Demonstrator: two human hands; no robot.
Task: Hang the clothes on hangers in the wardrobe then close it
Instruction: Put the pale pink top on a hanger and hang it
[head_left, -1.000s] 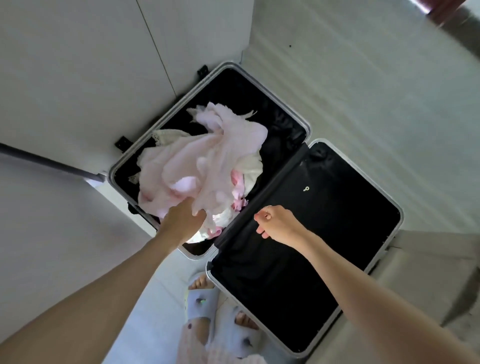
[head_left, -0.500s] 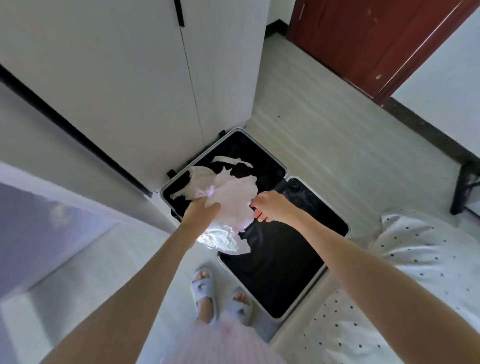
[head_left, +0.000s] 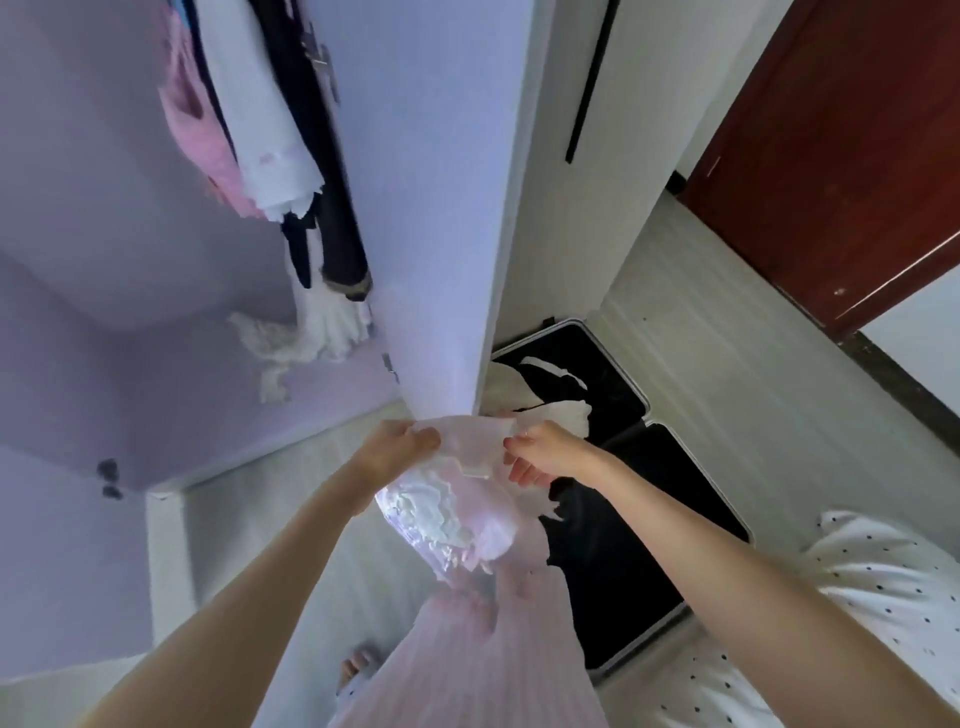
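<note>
Fingers of left hand curled tight round the upper edge of a pale pink garment, pinching the cloth. Fingers of right hand curled too, gripping the same edge from the other side; a ring on 1 finger. Garment stretched between the 2 hands, white frills hanging below, held just in front of the edge of the open wardrobe door. Inside the wardrobe, up left: hanging clothes, at least 4 pieces, pink, white and dark, blurred, exact count cannot tell. Hangers not clear. Down right on the floor: 1 open suitcase, 2 black halves, with white clothing lying in the far half. Dotted white bedding at lower right. Dark red door at upper right.
</note>
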